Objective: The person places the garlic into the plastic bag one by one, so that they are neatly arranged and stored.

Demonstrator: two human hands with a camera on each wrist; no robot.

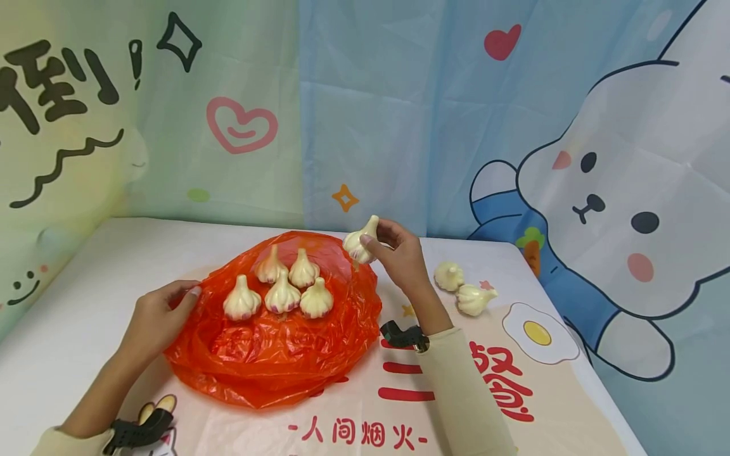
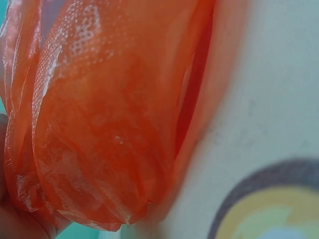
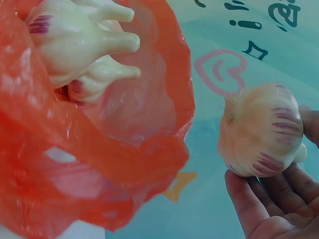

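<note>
A garlic bulb [image 1: 360, 242] with purple streaks is pinched between the thumb and fingers of my right hand [image 1: 399, 253], at the right far rim of a red plastic bag [image 1: 256, 354]. In the right wrist view that garlic bulb [image 3: 264, 132] hangs beside the bag's opening, apart from the film. My left hand [image 1: 162, 320] pinches the bag's left edge between thumb and fingers. Several garlic bulbs [image 1: 282, 292] stand inside the spread-open bag, stems up. The left wrist view is filled mostly by the bag's red film [image 2: 114, 114].
Two more garlic bulbs [image 1: 473, 299] lie on the table to the right, behind my right forearm. The table [image 1: 68, 304] has a printed cover with a fried egg and red lettering. A cartoon curtain [image 1: 365, 114] hangs behind its far edge.
</note>
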